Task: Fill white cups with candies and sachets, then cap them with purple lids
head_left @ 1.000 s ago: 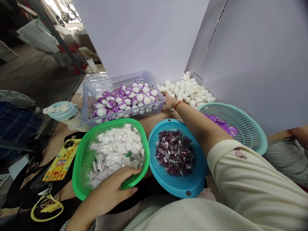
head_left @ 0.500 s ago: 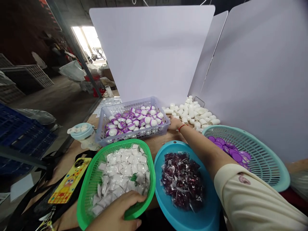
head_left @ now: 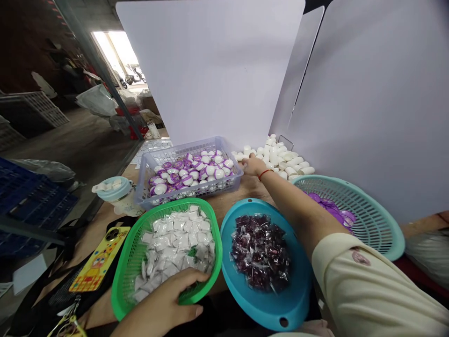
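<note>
My right hand (head_left: 253, 165), with a red string at the wrist, reaches to the near edge of a heap of white plastic caps (head_left: 277, 159), its bunched fingers touching them. It is next to a lilac plastic tray (head_left: 175, 152) of white-and-purple round capsules (head_left: 189, 177). My left hand (head_left: 164, 299) lies over the rim of a green mesh basket (head_left: 131, 267) holding white sachets (head_left: 175, 243). Its fingertips are hidden among them. A blue basin (head_left: 242, 299) of dark purple wrapped packets (head_left: 260, 252) sits between my arms.
A teal colander (head_left: 372, 220) with purple lids (head_left: 328, 206) stands under my right arm on the wooden table (head_left: 245, 189). Left of the basket lie a yellow phone case (head_left: 100, 258) and a teal-lidded jar (head_left: 114, 189). White boards (head_left: 210, 70) stand behind.
The whole view has tilted up and then slightly back down. My right hand stays at the edge of the white caps, and my left hand stays on the green basket's rim.
</note>
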`<state>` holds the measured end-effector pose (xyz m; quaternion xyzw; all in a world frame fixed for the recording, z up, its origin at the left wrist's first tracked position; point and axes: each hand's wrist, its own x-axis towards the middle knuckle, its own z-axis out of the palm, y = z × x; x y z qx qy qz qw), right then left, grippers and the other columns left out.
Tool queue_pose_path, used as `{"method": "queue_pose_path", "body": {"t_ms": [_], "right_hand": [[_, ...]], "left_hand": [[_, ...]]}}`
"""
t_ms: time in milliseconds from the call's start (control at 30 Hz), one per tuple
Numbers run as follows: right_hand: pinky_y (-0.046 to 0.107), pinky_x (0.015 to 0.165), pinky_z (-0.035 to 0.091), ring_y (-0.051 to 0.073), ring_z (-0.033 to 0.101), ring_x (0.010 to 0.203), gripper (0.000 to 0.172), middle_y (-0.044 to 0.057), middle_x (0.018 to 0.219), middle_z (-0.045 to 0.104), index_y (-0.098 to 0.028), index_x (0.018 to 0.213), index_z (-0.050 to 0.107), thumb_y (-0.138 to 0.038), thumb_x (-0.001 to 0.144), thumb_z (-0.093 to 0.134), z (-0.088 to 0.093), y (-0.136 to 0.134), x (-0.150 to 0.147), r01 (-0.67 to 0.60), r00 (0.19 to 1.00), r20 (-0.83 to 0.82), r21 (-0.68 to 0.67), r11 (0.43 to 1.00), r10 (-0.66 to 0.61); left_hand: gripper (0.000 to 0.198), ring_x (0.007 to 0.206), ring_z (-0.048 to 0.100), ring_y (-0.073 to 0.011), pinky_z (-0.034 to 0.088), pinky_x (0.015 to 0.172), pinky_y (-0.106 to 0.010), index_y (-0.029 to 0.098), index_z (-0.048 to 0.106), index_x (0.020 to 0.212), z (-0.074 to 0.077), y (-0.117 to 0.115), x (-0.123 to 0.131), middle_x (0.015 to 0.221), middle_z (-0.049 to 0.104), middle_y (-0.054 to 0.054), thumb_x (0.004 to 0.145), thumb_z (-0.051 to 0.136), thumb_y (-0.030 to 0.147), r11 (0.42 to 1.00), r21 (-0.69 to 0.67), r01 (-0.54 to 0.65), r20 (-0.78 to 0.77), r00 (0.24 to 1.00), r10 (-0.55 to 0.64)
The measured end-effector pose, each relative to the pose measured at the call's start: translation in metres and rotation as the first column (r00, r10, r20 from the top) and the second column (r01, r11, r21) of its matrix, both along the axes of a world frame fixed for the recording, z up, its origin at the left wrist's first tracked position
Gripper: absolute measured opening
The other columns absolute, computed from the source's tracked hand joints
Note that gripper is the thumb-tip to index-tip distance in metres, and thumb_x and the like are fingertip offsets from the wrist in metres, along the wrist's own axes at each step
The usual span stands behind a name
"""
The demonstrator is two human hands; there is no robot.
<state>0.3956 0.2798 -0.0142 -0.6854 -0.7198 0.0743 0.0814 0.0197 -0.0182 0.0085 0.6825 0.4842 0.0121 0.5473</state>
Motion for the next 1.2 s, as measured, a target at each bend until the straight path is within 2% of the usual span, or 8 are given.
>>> {"method": "queue_pose_path", "body": {"t_ms": [167, 267, 367, 600, 800, 933, 1033, 1200], "right_hand": [[0.051, 0.116, 0.047, 0.037, 0.052, 0.139, 0.047, 0.018, 0.148, 0.047, -0.017, 0.142, 0.059, -0.037, 0.1, 0.062, 0.06, -0.045, 0.017, 0.113, 0.985, -0.159, 0.285, 0.952, -0.069], [0.048, 0.115, 0.05, 0.033, 0.048, 0.143, 0.036, 0.011, 0.138, 0.053, -0.025, 0.134, 0.059, -0.04, 0.101, 0.056, 0.072, -0.111, 0.016, 0.062, 0.912, -0.386, 0.467, 0.882, 0.141], [0.049, 0.102, 0.06, 0.032, 0.061, 0.126, 0.03, 0.007, 0.13, 0.057, -0.033, 0.12, 0.067, -0.047, 0.094, 0.073, 0.059, -0.184, 0.005, -0.082, 0.707, -0.606, 0.44, 0.894, 0.364], [0.046, 0.087, 0.065, 0.034, 0.06, 0.133, 0.016, 0.01, 0.139, 0.056, -0.031, 0.099, 0.073, -0.047, 0.098, 0.07, 0.006, -0.266, -0.011, -0.217, 0.603, -0.748, 0.181, 0.959, 0.278], [0.047, 0.094, 0.065, 0.031, 0.071, 0.123, 0.046, 0.005, 0.149, 0.063, -0.04, 0.13, 0.06, -0.045, 0.09, 0.081, 0.005, -0.301, -0.018, -0.186, 0.236, -0.968, 0.036, 0.982, 0.08], [0.054, 0.119, 0.051, 0.033, 0.059, 0.14, 0.022, 0.004, 0.141, 0.068, -0.037, 0.113, 0.076, -0.051, 0.098, 0.068, 0.01, -0.317, -0.024, -0.075, 0.321, -0.941, 0.088, 0.993, 0.107], [0.052, 0.103, 0.059, 0.031, 0.069, 0.114, 0.022, 0.005, 0.116, 0.072, -0.039, 0.114, 0.075, -0.053, 0.101, 0.064, 0.005, -0.323, -0.026, 0.108, 0.348, -0.931, 0.158, 0.981, 0.112], [0.049, 0.084, 0.063, 0.029, 0.072, 0.094, 0.029, 0.006, 0.106, 0.074, -0.038, 0.117, 0.073, -0.059, 0.106, 0.055, -0.006, -0.327, -0.022, 0.212, 0.342, -0.937, 0.147, 0.966, 0.068]], "left_hand": [[0.049, 0.14, 0.06, -0.0315, 0.041, 0.125, -0.046, 0.032, 0.072, 0.136, -0.007, -0.001, -0.005, 0.15, 0.068, -0.005, 0.088, 0.074, 0.038, 0.994, 0.113, 0.01, 0.06, 0.998, -0.017], [0.049, 0.144, 0.058, -0.0332, 0.041, 0.126, -0.048, 0.034, 0.069, 0.141, -0.011, -0.002, -0.006, 0.155, 0.064, -0.006, 0.093, 0.071, 0.044, 0.975, 0.22, -0.022, 0.063, 0.998, 0.008], [0.047, 0.148, 0.053, -0.0343, 0.039, 0.127, -0.051, 0.035, 0.064, 0.146, -0.008, -0.003, 0.004, 0.158, 0.059, -0.006, 0.1, 0.063, 0.046, 0.936, 0.339, -0.099, 0.017, 0.995, 0.099], [0.046, 0.15, 0.047, -0.034, 0.037, 0.128, -0.056, 0.033, 0.057, 0.148, 0.007, -0.008, 0.07, 0.158, 0.054, -0.009, 0.102, 0.062, 0.038, 0.852, 0.495, -0.17, 0.119, 0.985, 0.127], [0.075, 0.143, 0.056, -0.0338, 0.052, 0.115, -0.051, 0.035, 0.038, 0.162, -0.005, -0.001, 0.128, 0.168, 0.042, -0.012, 0.097, 0.072, 0.053, 0.896, 0.195, -0.4, 0.5, 0.826, 0.26], [0.052, 0.111, 0.073, -0.0254, 0.062, 0.095, -0.039, 0.026, 0.066, 0.138, -0.01, 0.006, 0.154, 0.147, 0.065, -0.011, 0.094, 0.077, 0.05, 0.916, -0.133, -0.38, 0.686, 0.632, 0.362], [0.037, 0.095, 0.072, -0.0182, 0.061, 0.087, -0.031, 0.022, 0.075, 0.113, -0.011, 0.004, 0.165, 0.125, 0.074, -0.006, 0.085, 0.088, 0.04, 0.9, -0.169, -0.402, 0.723, 0.57, 0.39], [0.04, 0.109, 0.071, -0.0226, 0.059, 0.097, -0.036, 0.024, 0.076, 0.121, -0.013, -0.006, 0.169, 0.128, 0.074, -0.008, 0.087, 0.086, 0.041, 0.865, -0.109, -0.489, 0.725, 0.556, 0.406]]}}
